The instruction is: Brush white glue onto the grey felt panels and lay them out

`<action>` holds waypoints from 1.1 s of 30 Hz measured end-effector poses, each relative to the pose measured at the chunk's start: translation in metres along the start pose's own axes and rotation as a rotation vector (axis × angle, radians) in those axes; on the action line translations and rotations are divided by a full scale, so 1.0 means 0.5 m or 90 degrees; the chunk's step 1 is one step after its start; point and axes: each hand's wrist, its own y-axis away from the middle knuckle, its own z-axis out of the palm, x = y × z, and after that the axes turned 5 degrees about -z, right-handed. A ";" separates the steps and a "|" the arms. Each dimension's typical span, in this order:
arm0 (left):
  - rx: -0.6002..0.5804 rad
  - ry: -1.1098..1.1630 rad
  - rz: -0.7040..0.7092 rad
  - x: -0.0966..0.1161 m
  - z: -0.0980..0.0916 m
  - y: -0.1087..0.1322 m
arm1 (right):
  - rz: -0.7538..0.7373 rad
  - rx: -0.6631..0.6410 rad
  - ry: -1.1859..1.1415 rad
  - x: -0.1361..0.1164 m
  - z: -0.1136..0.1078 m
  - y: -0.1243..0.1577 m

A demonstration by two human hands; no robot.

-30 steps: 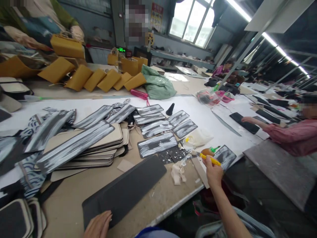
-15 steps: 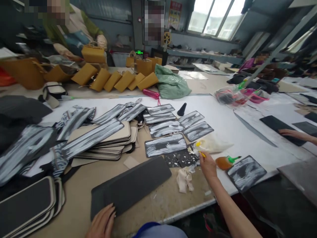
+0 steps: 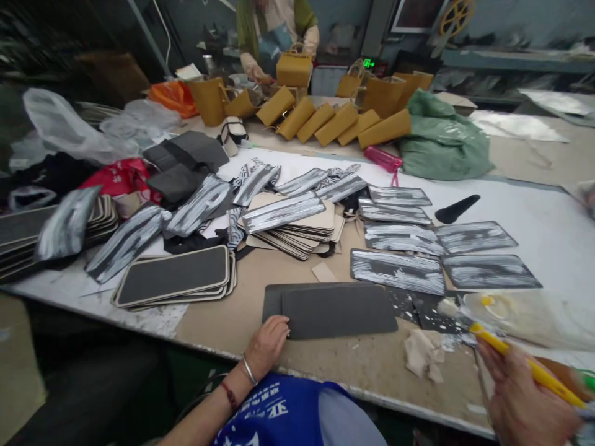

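Note:
Long dark grey panels [image 3: 341,310], overlapping, lie flat near the table's front edge. My left hand [image 3: 269,341] rests with its fingers laid on their left end, not wrapped round them. My right hand [image 3: 525,387] is closed round a yellow-handled brush [image 3: 495,341]; its bristles cannot be made out. Beyond it lies a clear bag of pale paste [image 3: 515,316], beside a dark sheet spotted white [image 3: 418,308]. A crumpled beige cloth [image 3: 424,353] sits between my hands. Panels streaked with white [image 3: 397,271] lie behind, in two columns.
Beige-edged dark panels [image 3: 174,275] are stacked at left, under streaked strips [image 3: 199,204]. A black cone-like piece [image 3: 458,209] lies at right. Mustard bags [image 3: 339,124], a pink pouch [image 3: 383,159] and a green sack [image 3: 441,136] line the back. A person [image 3: 279,37] stands behind them.
The view has swung left and downward. My right hand has drawn back from the paste towards the front edge, with more of the yellow handle showing. My left hand stays on the grey panels.

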 end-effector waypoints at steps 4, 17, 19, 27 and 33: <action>-0.012 0.038 0.046 -0.018 0.000 -0.006 | 0.157 -0.185 -0.081 -0.013 0.085 0.161; -0.169 0.071 0.129 -0.063 -0.005 -0.019 | 0.279 -0.425 -0.037 0.042 0.277 0.372; -0.172 0.067 0.131 -0.064 -0.006 -0.023 | 0.261 -0.421 -0.020 0.047 0.276 0.366; -0.132 0.067 0.147 -0.064 -0.006 -0.027 | 0.193 -0.328 0.026 0.061 0.225 0.257; -0.091 0.049 0.161 -0.063 0.003 -0.022 | 0.044 -0.224 0.155 0.094 0.161 0.105</action>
